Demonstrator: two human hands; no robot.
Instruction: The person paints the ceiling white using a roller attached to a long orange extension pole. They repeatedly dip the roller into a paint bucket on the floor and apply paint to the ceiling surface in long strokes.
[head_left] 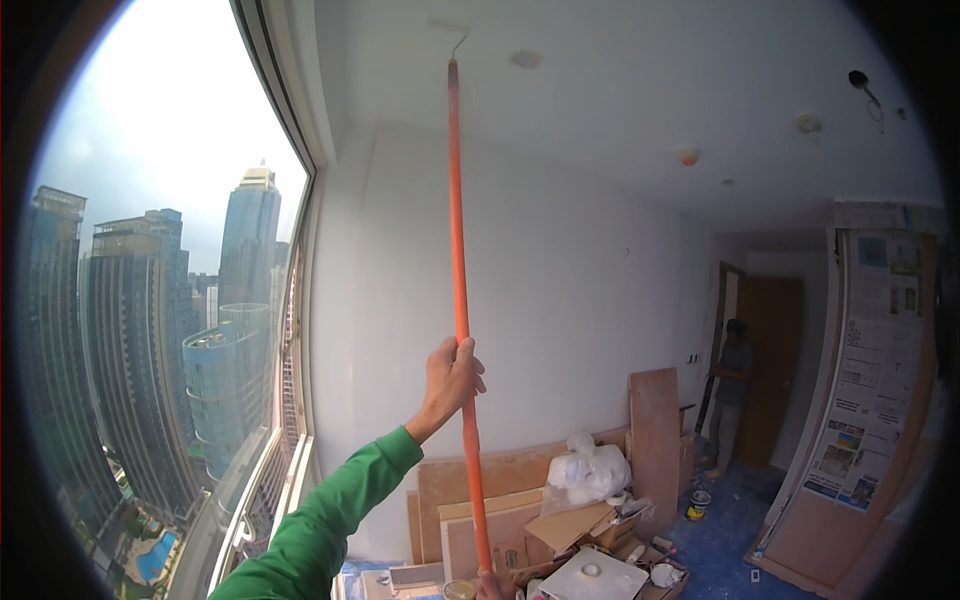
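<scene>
A long orange extension pole (459, 230) rises steeply through the middle of the view. At its top a bent wire frame (459, 44) carries a paint roller, pale and hard to make out against the white ceiling (620, 90). My left hand (456, 380), below a green sleeve, is closed around the pole at about mid-height. Lower down, at the bottom edge, part of my right hand (490, 586) shows closed on the pole's lower end; the rest of it is out of view.
A tall window (300, 400) runs along the left, with towers outside. Wooden boards (455, 478), a white plastic bag (588, 470) and cardboard clutter lie by the wall. A person (733, 390) stands near a brown door (775, 370). Paper covers a panel (865, 380) on the right.
</scene>
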